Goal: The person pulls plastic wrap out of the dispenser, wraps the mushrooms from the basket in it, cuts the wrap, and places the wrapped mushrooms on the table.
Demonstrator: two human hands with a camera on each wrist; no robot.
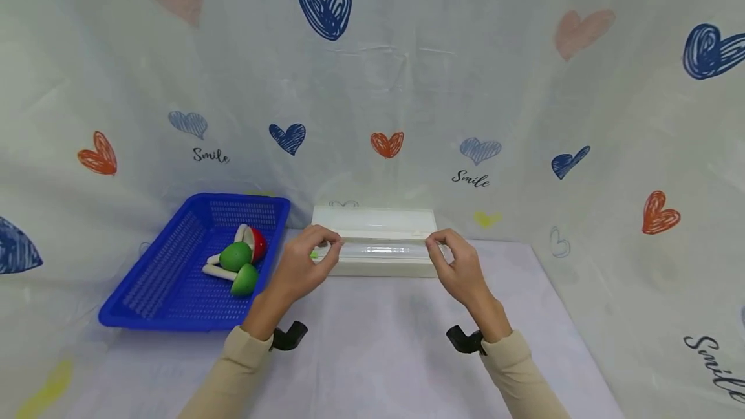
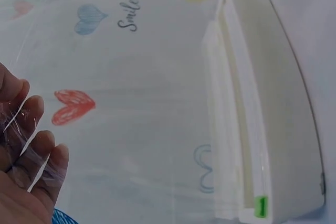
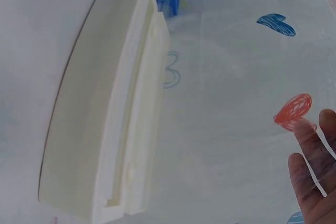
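Note:
A white cling film dispenser [image 1: 378, 269] stands at the back of the table with its lid [image 1: 372, 218] raised. Shiny clear film [image 1: 381, 250] shows inside it, between the hands. My left hand [image 1: 305, 260] pinches the film at the left side, thumb against fingertips; the left wrist view shows film [image 2: 50, 169] crumpled over its fingers. At the right side my right hand [image 1: 460, 264] pinches the film between thumb and fingers. Film stretches from the dispenser across both wrist views. A green slider [image 2: 261, 206] sits at the dispenser's left end.
To the left is a blue plastic basket [image 1: 157, 322] holding toy mushrooms: green caps [image 1: 235, 256] and a red one [image 1: 259, 246]. A pale cloth covers the table [image 1: 372, 354]. Behind hangs a curtain [image 1: 407, 83] printed with hearts.

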